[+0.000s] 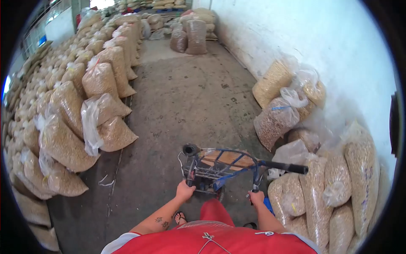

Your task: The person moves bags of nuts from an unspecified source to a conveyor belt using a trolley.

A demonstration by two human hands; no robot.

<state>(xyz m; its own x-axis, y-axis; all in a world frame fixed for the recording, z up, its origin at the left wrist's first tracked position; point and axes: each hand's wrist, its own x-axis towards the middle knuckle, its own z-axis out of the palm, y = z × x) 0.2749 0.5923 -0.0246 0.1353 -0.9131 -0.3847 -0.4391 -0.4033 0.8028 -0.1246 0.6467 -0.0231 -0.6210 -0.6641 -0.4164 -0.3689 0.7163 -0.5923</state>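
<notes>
A blue-framed hand truck [218, 169] stands right in front of me, with a wooden board and bars in its frame. My left hand [185, 191] is wrapped round its left handle, below a thick black grip [191, 149]. On the other side, my right hand [256, 197] is closed on the right handle, near a long black grip [292, 168] that points to the right. The hand truck's lower part is partly hidden by its own frame and my leg. Neither hand touches a sack.
Clear plastic sacks of tan pieces [67, 131] stand in rows along the left. More sacks [321, 194] lean by the white wall [308, 38] at right. Dark-brown sacks [196, 37] stand farther off. A concrete floor [182, 93] runs between; a white strip [105, 181] lies on it.
</notes>
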